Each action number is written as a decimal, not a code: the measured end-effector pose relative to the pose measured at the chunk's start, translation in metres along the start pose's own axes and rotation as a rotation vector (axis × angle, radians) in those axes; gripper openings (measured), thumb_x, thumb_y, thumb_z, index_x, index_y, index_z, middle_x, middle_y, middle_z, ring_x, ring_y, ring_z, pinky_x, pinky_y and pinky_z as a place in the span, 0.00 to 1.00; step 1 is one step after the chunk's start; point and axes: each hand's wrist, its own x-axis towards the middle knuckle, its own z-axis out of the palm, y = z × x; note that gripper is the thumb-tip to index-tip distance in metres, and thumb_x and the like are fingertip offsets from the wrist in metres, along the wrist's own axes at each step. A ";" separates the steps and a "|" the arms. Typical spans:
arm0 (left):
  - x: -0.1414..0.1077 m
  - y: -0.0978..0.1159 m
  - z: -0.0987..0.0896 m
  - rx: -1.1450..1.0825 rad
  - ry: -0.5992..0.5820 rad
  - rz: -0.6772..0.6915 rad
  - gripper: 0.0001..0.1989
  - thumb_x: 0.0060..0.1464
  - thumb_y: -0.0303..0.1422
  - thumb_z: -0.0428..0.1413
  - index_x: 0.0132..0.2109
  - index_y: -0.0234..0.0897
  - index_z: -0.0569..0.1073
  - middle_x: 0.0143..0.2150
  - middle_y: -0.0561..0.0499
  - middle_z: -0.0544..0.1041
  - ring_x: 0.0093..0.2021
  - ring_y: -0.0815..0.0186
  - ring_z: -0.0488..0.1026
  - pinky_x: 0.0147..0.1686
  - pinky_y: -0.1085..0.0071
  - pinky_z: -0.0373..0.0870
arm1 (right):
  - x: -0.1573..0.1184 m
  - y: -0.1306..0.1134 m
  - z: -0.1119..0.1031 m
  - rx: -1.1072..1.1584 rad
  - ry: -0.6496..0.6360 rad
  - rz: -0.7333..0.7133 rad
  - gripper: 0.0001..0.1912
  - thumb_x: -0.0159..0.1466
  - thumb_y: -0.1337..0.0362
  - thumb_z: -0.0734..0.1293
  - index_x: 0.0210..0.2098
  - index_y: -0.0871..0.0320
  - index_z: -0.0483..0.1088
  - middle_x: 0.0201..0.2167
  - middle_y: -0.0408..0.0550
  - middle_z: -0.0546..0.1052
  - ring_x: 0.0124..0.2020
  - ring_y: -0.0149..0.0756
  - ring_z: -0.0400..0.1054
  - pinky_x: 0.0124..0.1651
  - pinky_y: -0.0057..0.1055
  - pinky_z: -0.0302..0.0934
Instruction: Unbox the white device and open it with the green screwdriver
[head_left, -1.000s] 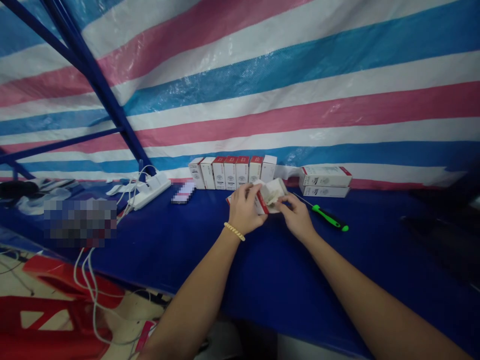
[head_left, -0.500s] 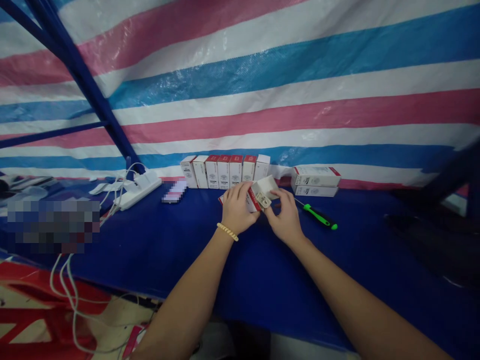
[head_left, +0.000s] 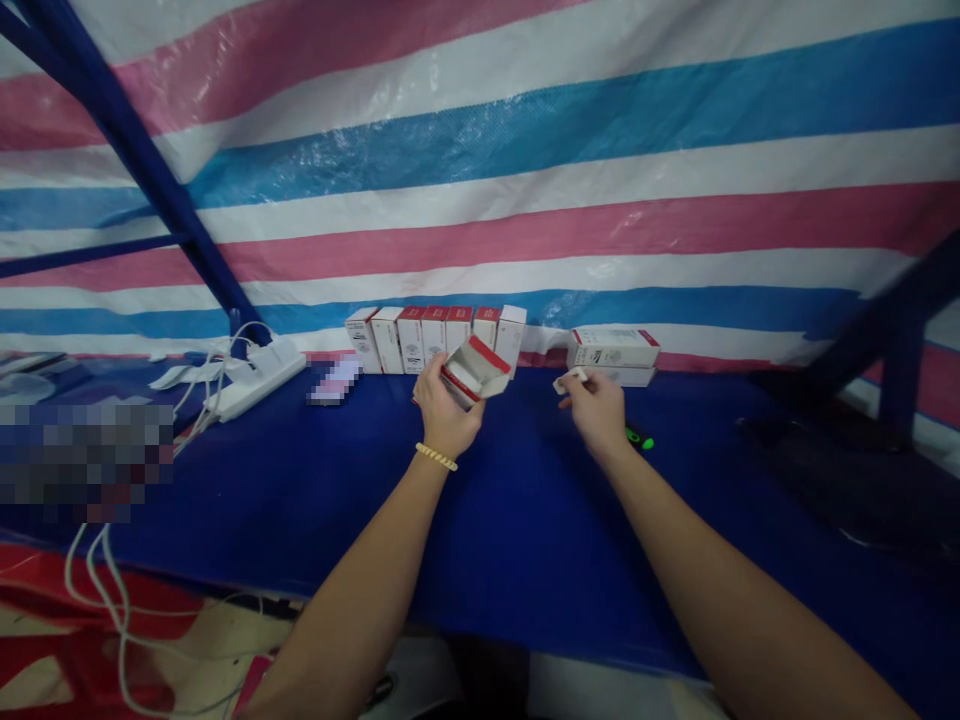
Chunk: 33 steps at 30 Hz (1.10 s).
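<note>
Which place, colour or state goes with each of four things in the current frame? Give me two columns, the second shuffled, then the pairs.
1. open box
2. bracelet
3. green-and-black handle
4. power strip

A. pale yellow
B. left of the row of boxes
C. in the left hand
D. partly hidden behind the right hand

Pairs: 1-C, 2-A, 3-D, 4-B

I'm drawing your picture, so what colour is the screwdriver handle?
The screwdriver handle is bright green and black, in the head view.
</note>
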 end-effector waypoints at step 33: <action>-0.003 0.016 -0.003 0.110 -0.522 0.415 0.36 0.40 0.26 0.58 0.60 0.40 0.65 0.54 0.42 0.71 0.54 0.51 0.67 0.52 0.54 0.58 | -0.033 -0.004 0.013 -0.536 -0.584 -0.484 0.08 0.58 0.67 0.63 0.32 0.59 0.74 0.32 0.48 0.76 0.33 0.33 0.67 0.41 0.31 0.60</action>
